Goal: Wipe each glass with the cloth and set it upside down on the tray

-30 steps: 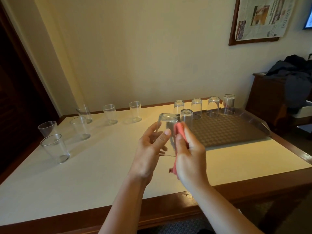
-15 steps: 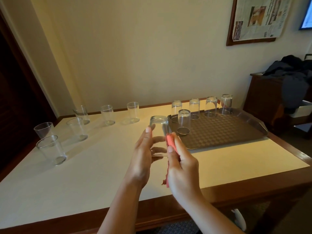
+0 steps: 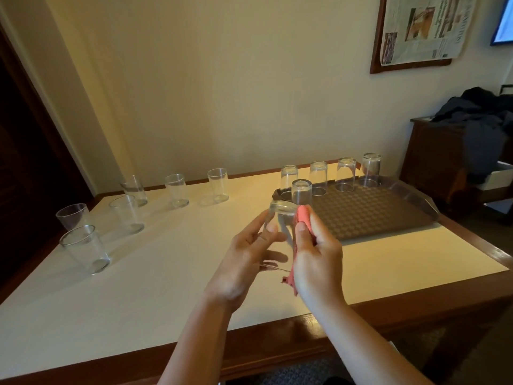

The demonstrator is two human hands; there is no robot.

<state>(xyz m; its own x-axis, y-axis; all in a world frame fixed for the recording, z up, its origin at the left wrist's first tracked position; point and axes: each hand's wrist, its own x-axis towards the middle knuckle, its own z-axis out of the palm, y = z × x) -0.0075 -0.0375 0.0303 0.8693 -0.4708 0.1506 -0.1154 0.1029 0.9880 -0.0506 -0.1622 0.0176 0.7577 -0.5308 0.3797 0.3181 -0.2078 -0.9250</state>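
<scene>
Hands first, nearest the camera: left hand (image 3: 244, 251) cradling the held glass (image 3: 280, 218) round its side, fingers curled about the wall, base turned up; right hand (image 3: 316, 251) pinching the red cloth (image 3: 301, 218) and pressing it against the glass's far side. Being held above the white table (image 3: 166, 273), just short of the tray (image 3: 374, 215). Handling, by the look of it, as light, rigid, smooth and breakable; likely slippery where bare skin meets it, so best taken round the mid-wall rather than by the thin rim. Waiting farther off: five glasses already inverted (image 3: 319, 177) along the tray's back and left, six upright glasses (image 3: 127, 215) at the table's far left.
</scene>
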